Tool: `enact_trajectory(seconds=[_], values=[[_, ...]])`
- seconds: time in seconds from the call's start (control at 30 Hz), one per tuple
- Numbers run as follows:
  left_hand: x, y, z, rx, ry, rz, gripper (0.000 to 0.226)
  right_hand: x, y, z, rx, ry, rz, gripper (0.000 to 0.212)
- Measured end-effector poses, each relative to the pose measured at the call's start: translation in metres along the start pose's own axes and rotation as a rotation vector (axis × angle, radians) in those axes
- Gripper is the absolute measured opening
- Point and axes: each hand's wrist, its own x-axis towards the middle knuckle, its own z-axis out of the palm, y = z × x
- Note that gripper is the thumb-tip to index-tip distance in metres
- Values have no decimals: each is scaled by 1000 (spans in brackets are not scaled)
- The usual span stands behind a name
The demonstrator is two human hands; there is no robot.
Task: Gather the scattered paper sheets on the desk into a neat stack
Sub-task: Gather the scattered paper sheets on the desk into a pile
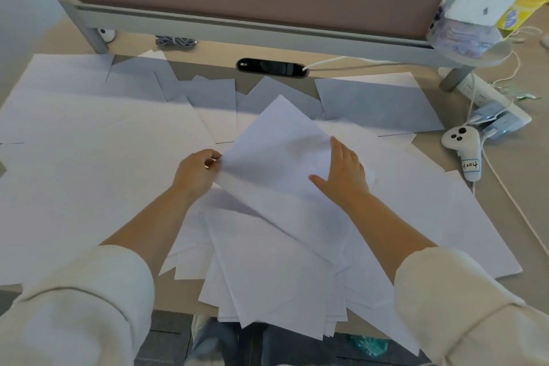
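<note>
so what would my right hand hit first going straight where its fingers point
Likely just more paper: the right hand rests flat on the top sheet, with scattered sheets beyond, then the cable port.

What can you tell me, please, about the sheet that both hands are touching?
The sheet is plain white paper, blank on its visible face, turned diagonally with a corner pointing away. It tops a fanned, untidy pile near the front edge of the desk. The left hand pinches its left edge; the right hand rests flat on its right side, fingers straight.
</note>
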Motion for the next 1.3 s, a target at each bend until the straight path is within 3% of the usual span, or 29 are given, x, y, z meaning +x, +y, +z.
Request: enact_trajectory(seconds=[0.17,0.23,0.3,0.33,0.4,0.5,0.67,0.83,1.07,1.2,1.3], values=[[-5,-15,-12,-12,7,18,19,5,-3,3,62,-127,90,94],[-7,-18,-14,-21,28,21,19,7,-3,4,98,-174,114,67],[-10,-19,-14,-72,71,-17,21,6,-4,5,129,-180,103,21],[-12,-19,-13,-110,88,-50,24,5,-4,6,119,-203,91,8],[-15,-20,-10,-137,94,-118,35,3,-5,11,70,-303,93,24],[-18,-21,-6,36,42,-240,52,1,-8,16,-11,-388,114,27],[-29,-16,-4,248,-200,-408,79,-3,-13,22,-37,-350,135,31],[-43,-14,6,150,-235,-443,67,-8,-19,25,-8,-328,176,33],[-55,-16,9,7,-214,-468,69,-13,-24,26,121,-382,148,21],[-57,-18,13,-68,-191,-463,67,-13,-17,29,190,-336,194,41],[-58,-20,14,-84,-177,-457,65,-14,-16,28,286,-309,219,22]])
